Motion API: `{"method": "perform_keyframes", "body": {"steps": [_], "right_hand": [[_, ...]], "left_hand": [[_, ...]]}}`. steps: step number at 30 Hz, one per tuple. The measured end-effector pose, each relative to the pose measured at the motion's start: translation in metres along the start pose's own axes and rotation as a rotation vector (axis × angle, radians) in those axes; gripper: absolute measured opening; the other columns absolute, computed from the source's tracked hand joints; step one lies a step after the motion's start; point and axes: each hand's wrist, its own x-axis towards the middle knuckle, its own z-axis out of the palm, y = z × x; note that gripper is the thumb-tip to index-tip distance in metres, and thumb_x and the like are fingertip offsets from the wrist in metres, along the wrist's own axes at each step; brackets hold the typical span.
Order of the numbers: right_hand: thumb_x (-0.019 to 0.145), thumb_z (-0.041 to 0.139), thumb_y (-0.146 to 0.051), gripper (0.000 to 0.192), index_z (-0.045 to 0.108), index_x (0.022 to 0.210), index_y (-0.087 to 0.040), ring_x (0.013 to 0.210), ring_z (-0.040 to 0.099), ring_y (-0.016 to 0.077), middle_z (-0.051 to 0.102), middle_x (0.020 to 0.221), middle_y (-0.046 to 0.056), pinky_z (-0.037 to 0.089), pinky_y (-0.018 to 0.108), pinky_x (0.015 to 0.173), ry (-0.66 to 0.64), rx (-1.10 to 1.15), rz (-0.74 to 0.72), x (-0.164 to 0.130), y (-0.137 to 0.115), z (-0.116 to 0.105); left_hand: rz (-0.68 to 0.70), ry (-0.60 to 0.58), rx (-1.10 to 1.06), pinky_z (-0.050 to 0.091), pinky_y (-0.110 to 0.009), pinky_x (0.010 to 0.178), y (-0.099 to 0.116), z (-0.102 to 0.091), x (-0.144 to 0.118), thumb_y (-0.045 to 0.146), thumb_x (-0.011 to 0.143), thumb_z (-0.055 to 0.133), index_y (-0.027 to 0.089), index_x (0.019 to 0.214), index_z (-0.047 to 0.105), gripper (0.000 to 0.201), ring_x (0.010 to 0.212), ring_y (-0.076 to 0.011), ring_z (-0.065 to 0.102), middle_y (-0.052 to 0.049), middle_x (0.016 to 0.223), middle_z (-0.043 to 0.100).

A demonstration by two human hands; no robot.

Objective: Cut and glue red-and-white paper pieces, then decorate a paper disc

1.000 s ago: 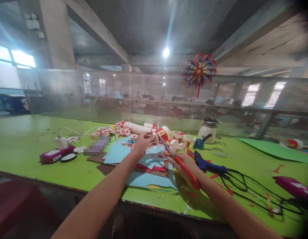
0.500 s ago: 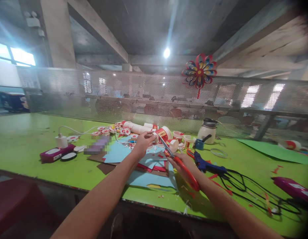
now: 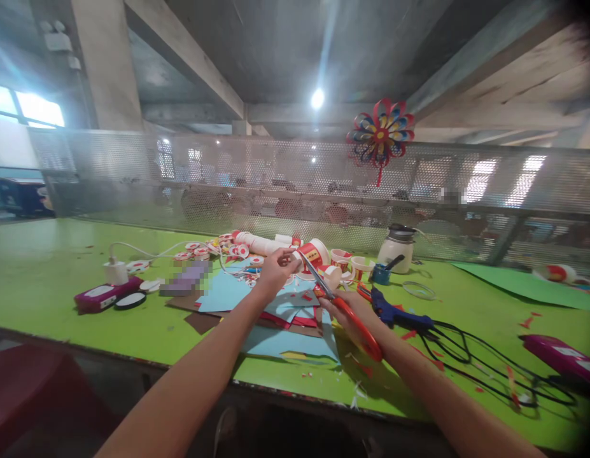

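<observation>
My left hand (image 3: 274,275) is closed, pinching a small white paper-cup piece (image 3: 295,259) between thumb and fingertips. My right hand (image 3: 351,310) is wrapped round the red-orange handles of a pair of scissors (image 3: 333,298). The blades slant up and left, their tips right by the cup piece; whether they touch it I cannot tell. Below the hands lie light blue paper sheets (image 3: 223,294) with red and brown ones under them. Red-and-white paper cups (image 3: 316,253) stand and lie just behind, partly hidden by the left hand.
A blue glue gun (image 3: 402,318) with a looping black cable lies on the green table (image 3: 146,343), right of the scissors. Behind stand a blue pot (image 3: 381,274) and a cream jug (image 3: 396,249). Purple power strips (image 3: 101,295) lie left and right. A mesh partition (image 3: 256,184) bounds the far edge.
The view has shifted very slightly. Both hands keep their places, the left on the cup piece and the right on the scissors.
</observation>
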Motion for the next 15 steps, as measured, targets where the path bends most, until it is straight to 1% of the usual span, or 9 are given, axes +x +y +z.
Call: {"method": "perform_keyframes", "body": {"steps": [3,5,8,11,15], "right_hand": [[0.083,0.047,-0.040,0.035,0.071,0.078,-0.016,0.057,0.062,0.0189,0.069,0.063,0.006,0.044,0.026,0.055,0.014,-0.008,-0.017,-0.0005,-0.0022,-0.0011],[0.082,0.048,-0.040,0.034,0.072,0.080,-0.016,0.058,0.062,0.0191,0.070,0.065,0.006,0.045,0.026,0.055,0.029,-0.015,-0.023,-0.0006,-0.0025,-0.0014],[0.082,0.047,-0.037,0.033,0.072,0.081,-0.016,0.057,0.063,0.0191,0.070,0.064,0.006,0.045,0.026,0.055,0.026,-0.034,-0.013,-0.0005,-0.0014,-0.0009],[0.080,0.050,-0.034,0.026,0.070,0.077,-0.017,0.060,0.064,0.0195,0.070,0.065,0.005,0.045,0.026,0.057,0.012,-0.052,-0.010,0.0002,0.0002,0.0001],[0.080,0.052,-0.033,0.023,0.070,0.078,-0.019,0.063,0.065,0.0198,0.072,0.070,0.005,0.046,0.026,0.059,0.000,-0.067,0.011,0.0008,0.0007,0.0002]], "left_hand": [[-0.022,-0.028,-0.068,0.049,-0.030,0.076,-0.0010,0.0001,0.0017,0.019,0.058,0.078,0.014,0.094,0.066,0.039,0.082,-0.0185,0.062,-0.006,0.084,0.068],[-0.050,-0.054,-0.134,0.050,-0.032,0.077,-0.0017,-0.0002,0.0026,0.021,0.058,0.078,0.015,0.097,0.064,0.042,0.083,-0.0190,0.063,-0.006,0.088,0.068],[-0.105,-0.094,-0.227,0.050,-0.035,0.080,-0.0026,-0.0014,0.0032,0.028,0.062,0.077,0.014,0.092,0.063,0.037,0.084,-0.0198,0.065,-0.008,0.092,0.067],[-0.156,-0.108,-0.269,0.050,-0.035,0.081,-0.0035,-0.0035,0.0033,0.031,0.063,0.077,0.014,0.087,0.063,0.033,0.083,-0.0194,0.065,-0.009,0.090,0.067],[-0.201,-0.123,-0.281,0.051,-0.037,0.077,-0.0029,-0.0051,0.0025,0.027,0.059,0.080,0.012,0.086,0.062,0.036,0.074,-0.0176,0.065,-0.008,0.085,0.067]]}}
